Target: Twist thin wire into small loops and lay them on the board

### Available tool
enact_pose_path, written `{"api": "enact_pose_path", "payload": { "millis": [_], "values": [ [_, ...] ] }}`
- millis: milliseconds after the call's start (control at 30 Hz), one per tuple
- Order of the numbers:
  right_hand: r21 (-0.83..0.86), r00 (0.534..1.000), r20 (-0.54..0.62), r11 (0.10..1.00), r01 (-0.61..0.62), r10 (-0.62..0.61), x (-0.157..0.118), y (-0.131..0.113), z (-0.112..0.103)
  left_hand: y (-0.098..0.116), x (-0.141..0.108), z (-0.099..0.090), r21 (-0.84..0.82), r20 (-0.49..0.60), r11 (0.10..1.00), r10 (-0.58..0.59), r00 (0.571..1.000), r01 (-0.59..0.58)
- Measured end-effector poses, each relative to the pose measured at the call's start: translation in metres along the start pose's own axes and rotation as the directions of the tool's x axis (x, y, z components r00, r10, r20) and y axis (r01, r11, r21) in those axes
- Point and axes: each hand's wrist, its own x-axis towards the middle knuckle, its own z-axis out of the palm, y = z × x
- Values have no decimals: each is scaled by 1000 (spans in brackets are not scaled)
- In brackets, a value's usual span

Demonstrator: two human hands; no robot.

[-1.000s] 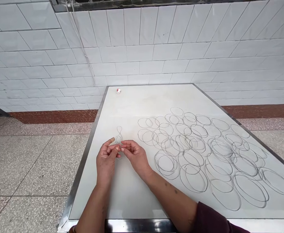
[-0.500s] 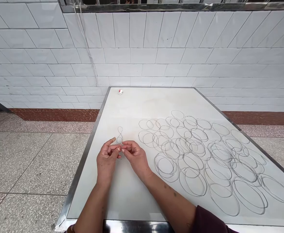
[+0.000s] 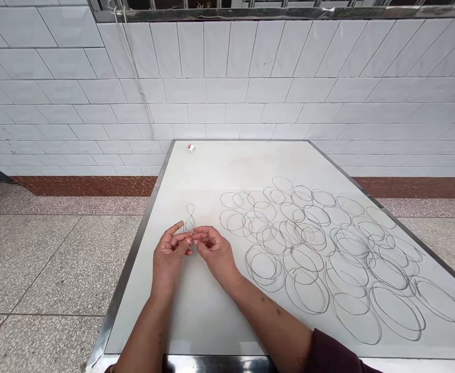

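Observation:
A thin wire twisted into small loops (image 3: 190, 209) rises above my fingertips at the left part of the table. My left hand (image 3: 172, 249) pinches its lower part between thumb and forefinger. Fingertip to fingertip with it, my right hand (image 3: 214, 250) also pinches the wire from the right side. The exact grip point is mostly covered by the fingers. To the right of my hands, many thin wire rings (image 3: 265, 264) lie flat and overlapping on the white tabletop (image 3: 212, 316).
A small white-and-red object (image 3: 190, 148) sits near the table's far left corner. Metal edging (image 3: 128, 269) runs along the table's left side. Behind stands a white tiled wall (image 3: 227, 90) with a hanging cable (image 3: 138, 77).
The hands keep their pinch on the looped wire, with the fingers shifted only slightly. The whole view has moved a little.

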Motion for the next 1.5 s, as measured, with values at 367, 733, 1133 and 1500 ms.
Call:
{"api": "enact_pose_path", "payload": {
  "millis": [367, 733, 1133, 1500],
  "values": [
    [14, 1000, 15, 1000, -13, 13, 2, 3, 1, -2, 5, -3, -228, 81, 967, -102, 992, 118],
    [87, 991, 126, 995, -54, 42, 2, 3, -3, 5, 6, -9, -334, 117, 907, -231, 966, 257],
    [-510, 746, 424, 546, 665, -513, -46, -43, -49, 23, -64, -5, -232, 173, 911, -307, 936, 342],
    [-439, 476, 712, 201, 876, -516, -88, -85, -84, 32, -129, 6, -217, 284, 857, -403, 870, 468]
  ]
}}
